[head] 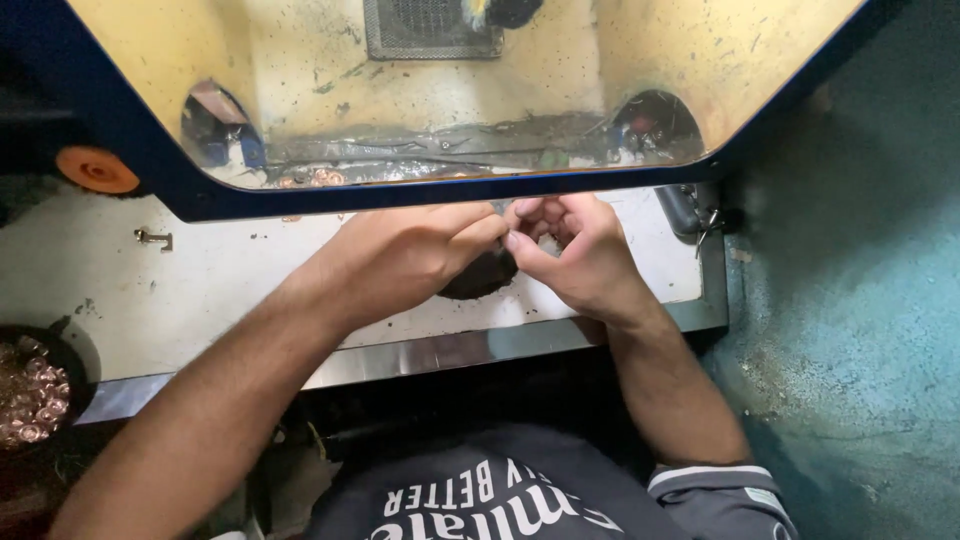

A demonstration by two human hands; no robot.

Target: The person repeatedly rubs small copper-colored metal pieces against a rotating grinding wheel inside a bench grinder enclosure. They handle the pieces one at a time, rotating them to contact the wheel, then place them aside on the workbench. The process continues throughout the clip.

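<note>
My left hand (400, 255) and my right hand (575, 250) meet in front of a blue-framed cabinet (150, 150) with a yellowed window (300, 60). The fingertips of both hands pinch together at one small spot just below the window's lower frame. Whatever sits between them is too small and hidden to make out. Under the hands a dark round opening (480, 280) shows in the white front panel (150, 290).
A dark bowl (75, 375) of several small copper-coloured rings stands at the lower left. An orange round knob (97, 170) sits at the left, a metal latch (700, 215) at the right. Teal floor (860, 300) lies to the right.
</note>
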